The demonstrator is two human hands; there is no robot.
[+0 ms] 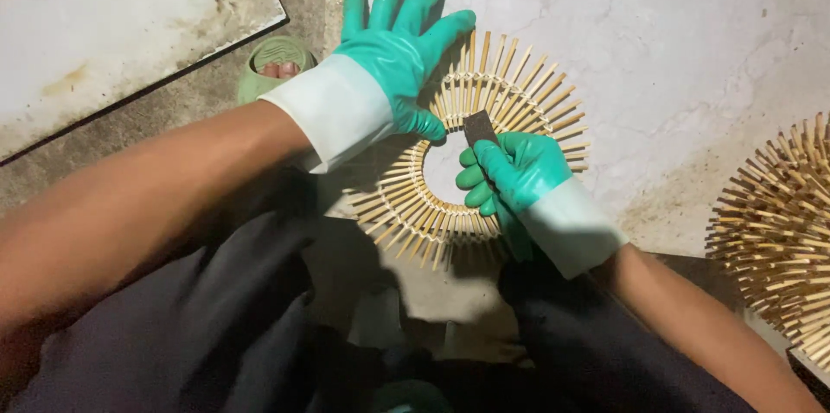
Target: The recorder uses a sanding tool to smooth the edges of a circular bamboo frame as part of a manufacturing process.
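Head view showed the left hand (393, 50), in a green glove, resting flat with fingers spread on a ring of radiating bamboo sticks (510, 89) that lay on the pale stone floor (692, 50). The right hand (510, 175), likewise gloved, pinched a small dark block (480, 128) against the ring's inner rim. More stick rings (778, 223) lay stacked well apart at right.

Flat sunburst ring of bamboo sticks (519, 93)

Bamboo ring (484, 162): upper-left spokes hidden under left hand (393, 41).
Dark block (480, 128): lower end hidden — right hand (510, 175) covers it.
Second ring (778, 231): cut off at right edge.
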